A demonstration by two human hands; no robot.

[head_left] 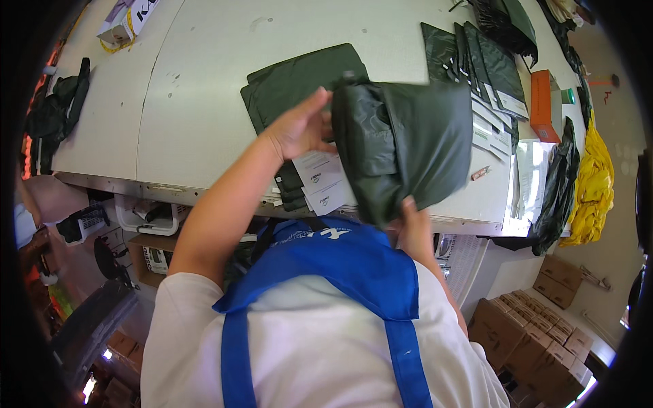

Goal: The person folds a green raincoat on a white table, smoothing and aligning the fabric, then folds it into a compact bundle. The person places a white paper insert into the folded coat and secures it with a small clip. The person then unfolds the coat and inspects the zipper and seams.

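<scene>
A dark green, shiny folded fabric piece (pixel 432 139) with a seam and a pocket-like flap is held up over the table's near edge, slightly blurred. My right hand (pixel 415 228) grips its lower edge, thumb in front and the other fingers hidden behind. At its left edge is my left hand (pixel 299 129), thumb apart from the fingers, fingertips close to or touching the fabric. Flat dark green folded pieces (pixel 292 71) lie in a stack behind my left hand. White printed cards (pixel 320 180) lie below that hand, beside small dark green folded pieces (pixel 291 187).
Several dark flat pouches with white labels (pixel 500 68) lie fanned out at the far right. Beside them stand an orange box (pixel 544 105) and hanging yellow plastic (pixel 590 190). A dark strapped item (pixel 61 112) lies at left. Cartons (pixel 524 333) are stacked at lower right.
</scene>
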